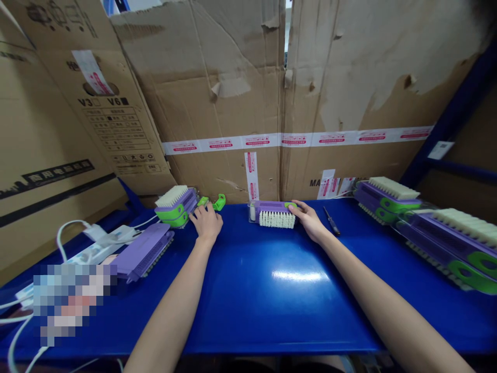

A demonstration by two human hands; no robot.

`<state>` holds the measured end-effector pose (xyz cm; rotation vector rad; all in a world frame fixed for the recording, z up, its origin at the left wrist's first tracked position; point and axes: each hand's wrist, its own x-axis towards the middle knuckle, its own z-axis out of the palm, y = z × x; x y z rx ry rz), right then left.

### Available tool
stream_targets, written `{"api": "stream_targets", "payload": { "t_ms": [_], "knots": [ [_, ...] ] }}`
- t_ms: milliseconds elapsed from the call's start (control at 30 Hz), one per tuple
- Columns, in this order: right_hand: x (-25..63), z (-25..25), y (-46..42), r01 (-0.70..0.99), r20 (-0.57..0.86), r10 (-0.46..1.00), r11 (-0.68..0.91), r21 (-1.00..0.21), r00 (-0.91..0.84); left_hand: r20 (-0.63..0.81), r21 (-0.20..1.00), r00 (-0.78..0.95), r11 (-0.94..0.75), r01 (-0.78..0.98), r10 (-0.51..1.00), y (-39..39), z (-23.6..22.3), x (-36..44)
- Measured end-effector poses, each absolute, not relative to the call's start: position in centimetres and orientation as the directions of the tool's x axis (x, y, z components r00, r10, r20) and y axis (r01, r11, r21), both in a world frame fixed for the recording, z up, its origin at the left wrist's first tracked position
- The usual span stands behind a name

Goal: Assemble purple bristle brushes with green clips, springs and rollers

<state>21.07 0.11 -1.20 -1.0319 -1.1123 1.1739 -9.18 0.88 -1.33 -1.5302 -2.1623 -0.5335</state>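
Note:
My left hand reaches to the back left of the blue table, fingers curled over a small green plastic part beside a purple and green brush with white bristles up. Another green clip lies just right of it. My right hand grips the right end of a purple brush lying on its side, white bristles facing me.
A small screwdriver lies right of my right hand. Stacked purple brushes and more line the right edge. A purple housing, a white power strip and cables sit left. Cardboard boxes wall the back.

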Motion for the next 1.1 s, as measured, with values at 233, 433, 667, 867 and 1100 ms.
{"api": "stream_targets", "payload": {
  "t_ms": [233, 433, 667, 867, 1100],
  "knots": [
    [21.14, -1.45, 0.28, -0.160, 0.116, 0.992, 0.121, -0.980, 0.041, 0.472, 0.073, -0.355, 0.366, 0.928, 0.807, 0.89, -1.52, -9.39],
    [21.22, -1.58, 0.39, -0.176, 0.120, 0.992, 0.123, -0.977, 0.029, 0.433, 0.087, -0.385, 0.388, 0.918, 0.815, 0.87, -1.52, -9.31],
    [21.17, -1.46, 0.29, -0.162, 0.123, 0.992, 0.127, -0.978, 0.035, 0.397, 0.092, -0.396, 0.393, 0.915, 0.828, 0.86, -1.44, -9.27],
    [21.18, -1.44, 0.23, -0.159, 0.127, 0.991, 0.131, -0.979, 0.035, 0.388, 0.094, -0.393, 0.389, 0.917, 0.834, 0.72, -1.28, -9.17],
    [21.12, -1.33, 0.17, -0.141, 0.127, 0.991, 0.131, -0.981, 0.043, 0.410, 0.084, -0.384, 0.385, 0.919, 0.828, 0.59, -1.11, -9.14]
  ]
}}
